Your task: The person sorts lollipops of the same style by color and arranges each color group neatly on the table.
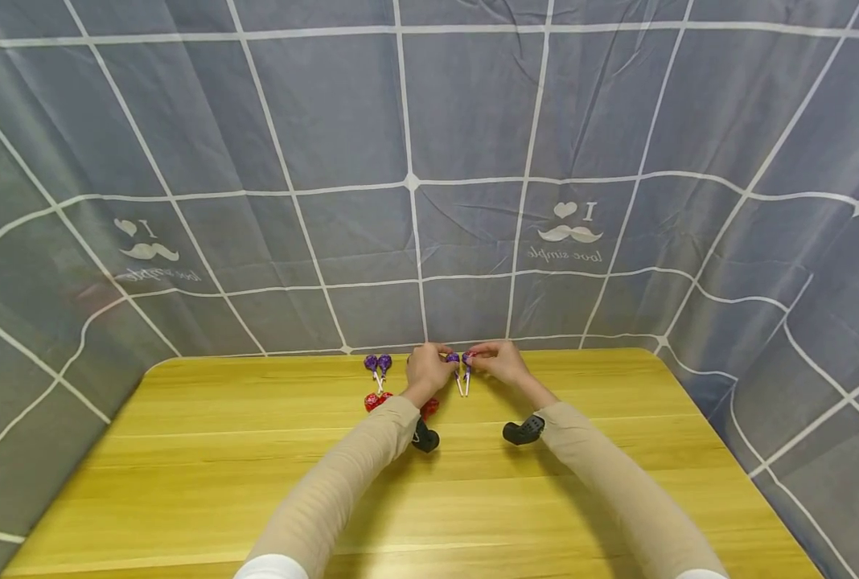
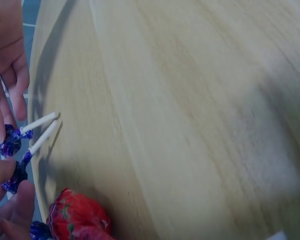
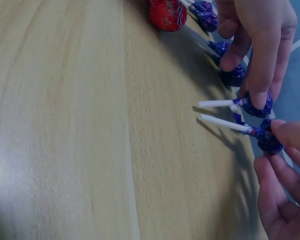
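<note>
Near the table's far edge, my left hand [image 1: 429,368] pinches a purple-wrapped lollipop [image 3: 257,106] by its candy end. Just to the right, my right hand [image 1: 499,362] pinches another purple lollipop [image 3: 270,143], also by the wrapped head. Both white sticks point toward the near side, their tips close together in the left wrist view. Two more purple lollipops [image 1: 377,363] lie left of my left hand, sticks toward red-wrapped lollipops [image 1: 371,401]. Another red lollipop [image 2: 77,215] sits beside my left wrist, and other purple heads [image 3: 232,76] lie under my left hand, partly hidden.
The yellow wooden table [image 1: 256,482] spans the area beneath both arms. A grey curtain [image 1: 343,241] with white lines hangs directly behind its far edge and along the sides. Black wrist devices [image 1: 524,432] are worn on both forearms.
</note>
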`<state>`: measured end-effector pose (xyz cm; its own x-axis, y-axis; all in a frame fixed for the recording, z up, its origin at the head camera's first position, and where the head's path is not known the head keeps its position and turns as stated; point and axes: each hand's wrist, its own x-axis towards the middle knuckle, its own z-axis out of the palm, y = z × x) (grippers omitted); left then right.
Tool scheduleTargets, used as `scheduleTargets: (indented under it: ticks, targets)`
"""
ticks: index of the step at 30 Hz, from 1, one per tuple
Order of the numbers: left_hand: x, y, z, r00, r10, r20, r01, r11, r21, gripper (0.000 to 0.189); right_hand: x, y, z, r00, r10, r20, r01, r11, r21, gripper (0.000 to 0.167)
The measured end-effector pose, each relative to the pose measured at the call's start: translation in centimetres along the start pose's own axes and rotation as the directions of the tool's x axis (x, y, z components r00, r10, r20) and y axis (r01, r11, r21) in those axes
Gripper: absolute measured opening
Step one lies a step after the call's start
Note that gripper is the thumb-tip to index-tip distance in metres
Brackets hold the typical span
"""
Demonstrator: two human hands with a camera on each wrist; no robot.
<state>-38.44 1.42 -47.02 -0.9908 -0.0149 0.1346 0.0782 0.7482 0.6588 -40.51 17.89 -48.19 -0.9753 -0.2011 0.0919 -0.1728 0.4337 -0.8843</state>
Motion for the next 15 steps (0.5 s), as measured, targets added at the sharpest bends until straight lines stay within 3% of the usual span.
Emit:
scheduleTargets:
  ticks: [6,15]
  targets:
    - [0.0,0.0,0.6,1.000,-0.009,0.012,0.009,1.000,0.006,0.026,0.0,0.7,0.2,0.998,0.054,-0.038,-0.055,0.997,-0.047,0.029]
    - [0.1,0.5,1.1,1.000,-0.017,0.022,0.016,0.999,0.035,0.025,0.0,1.0,0.2,0.995,0.071,-0.070,-0.080,0.988,-0.134,0.027]
